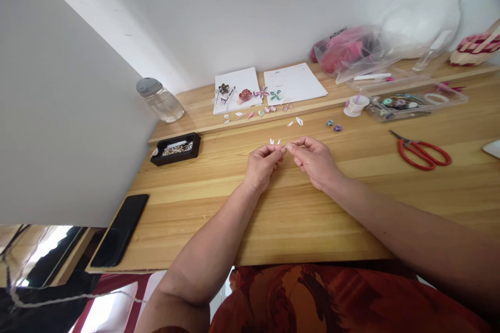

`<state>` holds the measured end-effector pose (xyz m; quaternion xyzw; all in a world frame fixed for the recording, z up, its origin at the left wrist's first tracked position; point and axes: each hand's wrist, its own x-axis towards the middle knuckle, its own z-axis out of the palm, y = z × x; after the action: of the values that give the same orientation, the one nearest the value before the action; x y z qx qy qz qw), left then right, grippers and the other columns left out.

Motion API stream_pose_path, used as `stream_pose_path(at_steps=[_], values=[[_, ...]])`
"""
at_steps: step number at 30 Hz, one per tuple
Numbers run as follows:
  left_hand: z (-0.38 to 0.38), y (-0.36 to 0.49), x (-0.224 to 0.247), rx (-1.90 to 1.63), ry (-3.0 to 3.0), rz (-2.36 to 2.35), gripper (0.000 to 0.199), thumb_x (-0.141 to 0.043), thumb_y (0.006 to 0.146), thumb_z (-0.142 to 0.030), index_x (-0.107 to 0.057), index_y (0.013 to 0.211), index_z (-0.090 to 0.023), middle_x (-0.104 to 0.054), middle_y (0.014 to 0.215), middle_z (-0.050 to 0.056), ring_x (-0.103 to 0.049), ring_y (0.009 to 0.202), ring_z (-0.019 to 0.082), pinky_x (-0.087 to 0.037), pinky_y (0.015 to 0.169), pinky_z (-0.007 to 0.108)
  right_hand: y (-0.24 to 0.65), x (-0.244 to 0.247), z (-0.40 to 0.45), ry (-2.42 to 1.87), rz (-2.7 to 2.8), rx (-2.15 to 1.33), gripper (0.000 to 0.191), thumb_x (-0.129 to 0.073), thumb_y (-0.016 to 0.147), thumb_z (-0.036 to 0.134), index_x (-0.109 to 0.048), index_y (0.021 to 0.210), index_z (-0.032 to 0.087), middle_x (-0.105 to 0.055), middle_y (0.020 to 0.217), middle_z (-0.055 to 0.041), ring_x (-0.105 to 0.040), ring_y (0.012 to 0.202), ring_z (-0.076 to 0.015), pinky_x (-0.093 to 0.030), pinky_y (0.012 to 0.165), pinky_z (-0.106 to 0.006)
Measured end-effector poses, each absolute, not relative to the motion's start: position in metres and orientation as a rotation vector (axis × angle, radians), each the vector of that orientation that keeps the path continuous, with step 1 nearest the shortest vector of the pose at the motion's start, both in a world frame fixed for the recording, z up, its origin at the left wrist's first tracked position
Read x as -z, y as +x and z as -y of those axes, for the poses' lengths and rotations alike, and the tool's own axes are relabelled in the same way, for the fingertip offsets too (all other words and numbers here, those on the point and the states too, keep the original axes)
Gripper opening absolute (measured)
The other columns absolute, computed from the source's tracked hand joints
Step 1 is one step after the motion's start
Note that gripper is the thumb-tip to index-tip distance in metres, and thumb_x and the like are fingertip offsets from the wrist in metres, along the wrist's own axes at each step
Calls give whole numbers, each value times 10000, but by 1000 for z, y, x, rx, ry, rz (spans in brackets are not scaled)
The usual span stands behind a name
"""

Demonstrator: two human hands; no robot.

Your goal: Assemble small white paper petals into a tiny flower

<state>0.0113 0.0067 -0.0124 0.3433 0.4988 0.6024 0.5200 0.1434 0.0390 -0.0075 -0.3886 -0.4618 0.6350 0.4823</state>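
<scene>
Over the middle of the wooden table (pixel 219 187), my left hand (pixel 263 164) and my right hand (pixel 312 160) meet at the fingertips. Both are closed in a pinch on something too small to make out. Just behind the fingers, small white petal-shaped pieces (pixel 272 141) show. Farther back lie more white pieces (pixel 299 121). A teal bead-like piece (pixel 330 123) and a purple one (pixel 338 128) rest to the right of them. Along the raised shelf's edge runs a row of small coloured petals (pixel 251 114).
Red-handled scissors (pixel 424 153) and a clear plastic box (pixel 414 106) of craft bits lie right, beside a small white cup (pixel 356 105). Left are a black tray (pixel 175 149), a phone (pixel 120 230) and a bottle (pixel 160 100). White paper (pixel 299 80) lies on the shelf.
</scene>
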Motion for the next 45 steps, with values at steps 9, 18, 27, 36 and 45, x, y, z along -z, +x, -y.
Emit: stream_pose_path(at_steps=[9,18,27,36,45], values=[[-7,10,12,-1441,850,-1247,337,-838,621,-430,-704,734,-143,-592,631,3,-443,534,65,-298,504,217,143,5,-37,-978,1139,-1623,315,-806,682,405,-581,755,195,-501,533,61,-353,435,-55,-168,399,-215],[-10,1,10,-1463,876,-1315,322,-821,656,-414,-691,732,-129,-574,605,-7,-414,499,48,-297,497,210,147,14,-42,-961,1543,-1311,194,-700,784,360,-617,757,187,-648,662,0,-547,567,-111,-411,552,-251],[-11,-2,10,-1497,863,-1280,292,-822,662,-372,-688,762,-131,-634,710,17,-526,597,71,-342,508,195,150,12,-41,-1002,1675,-1247,159,-666,808,346,-630,789,193,-652,652,4,-542,549,-112,-413,547,-249],[-12,2,11,-1568,706,-1004,276,-867,633,-290,-679,751,-126,-718,860,61,-669,818,130,-519,810,274,148,14,-40,-1075,1619,-1446,181,-647,815,371,-589,786,202,-635,624,16,-430,407,-74,-313,387,-216],[-12,4,11,-1595,599,-937,219,-853,654,-198,-659,721,-121,-703,777,34,-683,757,122,-528,816,275,150,15,-40,-1064,1746,-1373,169,-622,827,341,-568,745,203,-638,624,16,-461,421,-76,-349,405,-212]])
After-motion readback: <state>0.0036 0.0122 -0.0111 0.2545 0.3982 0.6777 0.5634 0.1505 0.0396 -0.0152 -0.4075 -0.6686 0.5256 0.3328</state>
